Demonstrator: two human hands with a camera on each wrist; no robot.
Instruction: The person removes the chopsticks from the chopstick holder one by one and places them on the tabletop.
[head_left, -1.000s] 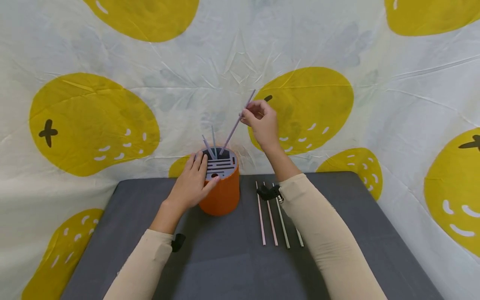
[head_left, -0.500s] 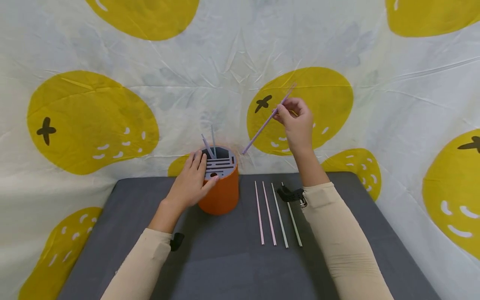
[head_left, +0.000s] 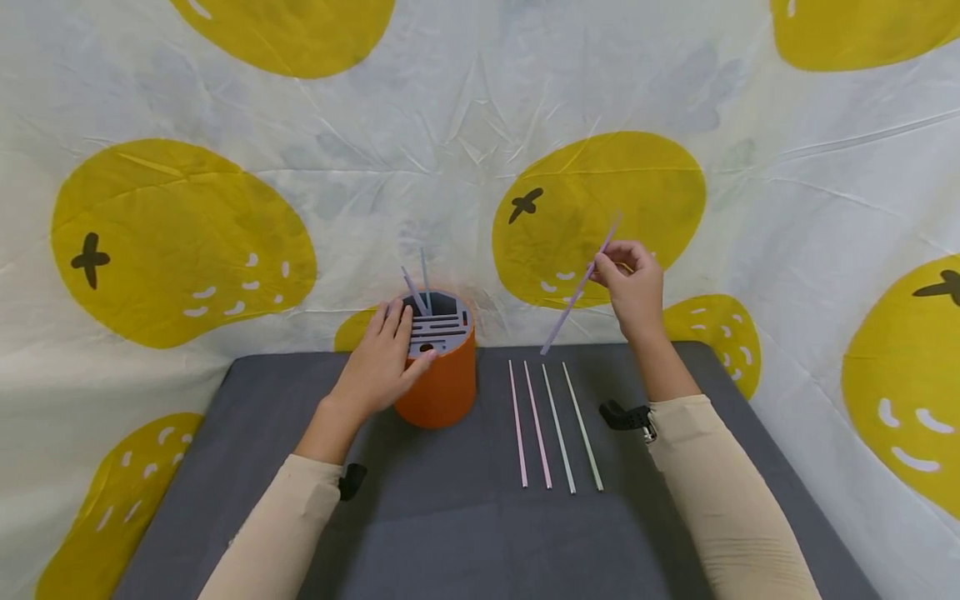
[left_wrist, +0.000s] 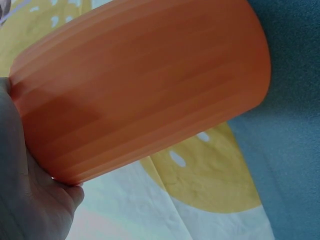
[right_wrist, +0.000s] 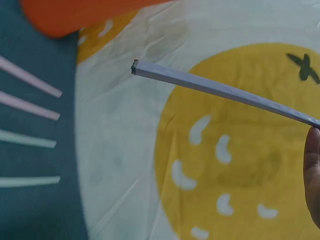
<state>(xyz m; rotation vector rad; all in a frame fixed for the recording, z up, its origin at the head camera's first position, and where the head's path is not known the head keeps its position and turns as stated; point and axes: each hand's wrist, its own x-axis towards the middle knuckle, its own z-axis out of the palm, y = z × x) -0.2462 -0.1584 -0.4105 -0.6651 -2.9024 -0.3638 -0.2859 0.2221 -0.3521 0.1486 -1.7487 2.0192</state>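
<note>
My left hand [head_left: 372, 358] rests on the left rim of an orange cylindrical desk organizer [head_left: 438, 392], its fingers lying straight over the grey slotted top and its thumb along the front. From the organizer's rear compartment lean a purple stick [head_left: 416, 294] and a blue one [head_left: 426, 277]. Out to the right, my right hand [head_left: 634, 287] pinches a thin purple stick [head_left: 573, 302] between thumb and fingers. That stick slants in the air, its lower end toward the table's back edge. In the right wrist view, the same stick [right_wrist: 215, 89] shows a flat, dark-specked end.
Several thin sticks lie roughly parallel on the dark grey table [head_left: 450, 533] right of the organizer: pink ones [head_left: 537, 425] and pale green ones [head_left: 558, 429]. A white cloth with yellow fruit prints [head_left: 600, 212] hangs behind the table.
My right hand has carried the purple stick out of the organizer's opening, to the right and then lower, above the table's back edge. My left hand has stayed on the organizer.
</note>
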